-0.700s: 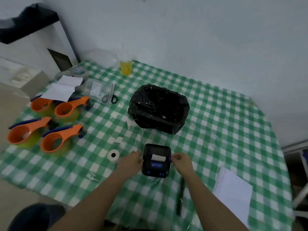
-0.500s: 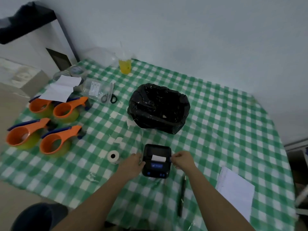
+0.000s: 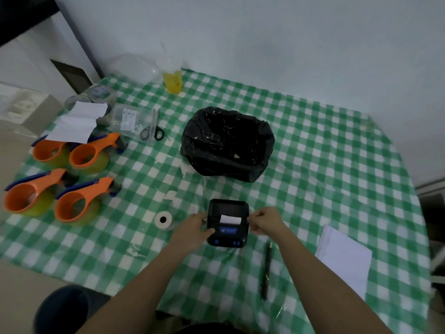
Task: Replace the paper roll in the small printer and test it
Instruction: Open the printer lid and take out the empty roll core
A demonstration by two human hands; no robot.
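Table (image 3: 337, 145), green-checked cloth. Near edge: printer (image 3: 227, 222), paper roll (image 3: 163, 220), pen (image 3: 266, 271). Left edge: four orange tape dispensers (image 3: 79, 203). Centre: black bag (image 3: 227, 143). Far edge: yellow cup (image 3: 172, 79).

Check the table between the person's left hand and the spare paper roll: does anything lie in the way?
Nothing visible does. The left hand rests against the printer, and the paper roll lies just to its left on the checked tablecloth, with only bare cloth between them.
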